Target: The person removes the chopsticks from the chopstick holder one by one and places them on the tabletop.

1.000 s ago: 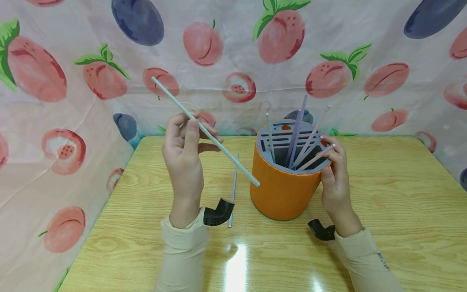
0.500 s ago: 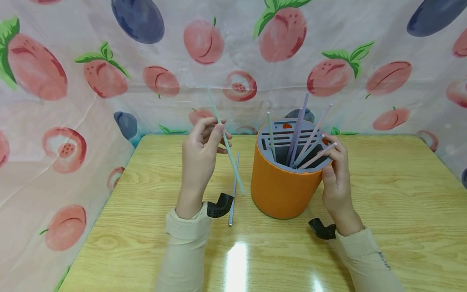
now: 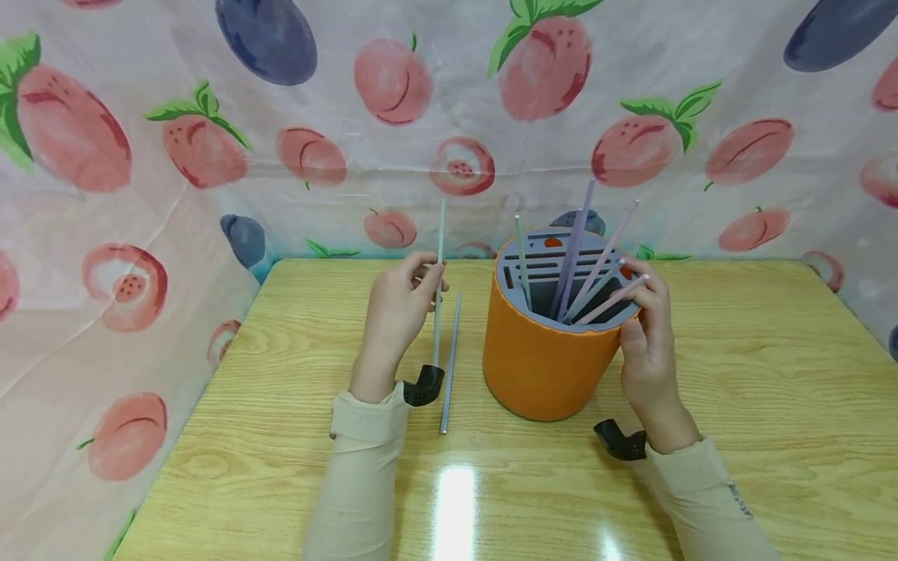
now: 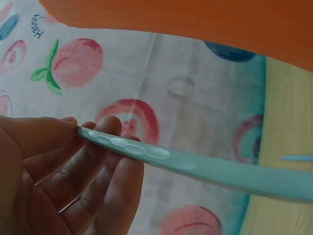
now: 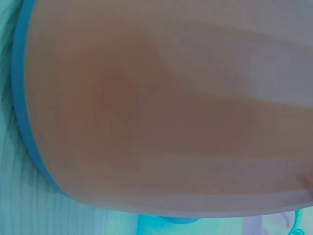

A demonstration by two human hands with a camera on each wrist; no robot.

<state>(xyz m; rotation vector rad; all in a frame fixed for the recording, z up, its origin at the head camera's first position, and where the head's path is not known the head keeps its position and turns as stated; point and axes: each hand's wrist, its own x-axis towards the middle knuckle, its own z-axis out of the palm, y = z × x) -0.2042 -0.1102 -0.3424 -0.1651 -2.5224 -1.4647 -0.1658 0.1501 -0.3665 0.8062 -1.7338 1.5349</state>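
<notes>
My left hand [image 3: 401,305] pinches a pale green chopstick [image 3: 436,331] between thumb and fingers. In the left wrist view, the chopstick [image 4: 220,175] shows oval dimples near the thumb. Just to its right, a grey-blue chopstick [image 3: 450,374] lies on the table. My right hand [image 3: 647,343] holds the far right rim of a round orange utensil holder [image 3: 543,370], which leans a little. Slots cross the back of its grey top, and several green, purple, pink and bluish chopsticks [image 3: 574,249] stand slanted in it. The holder's side [image 5: 171,147] nearly fills the right wrist view.
The wood-grain table [image 3: 758,374] reaches back to a fruit-print cloth [image 3: 449,78], which also hangs along the left. A black camera mount [image 3: 424,386] sits at the left wrist, another mount [image 3: 620,442] at the right.
My left hand has moved right and lower, turning the green chopstick from a steep slant to nearly in line with the one on the table. The right hand and holder stay put.
</notes>
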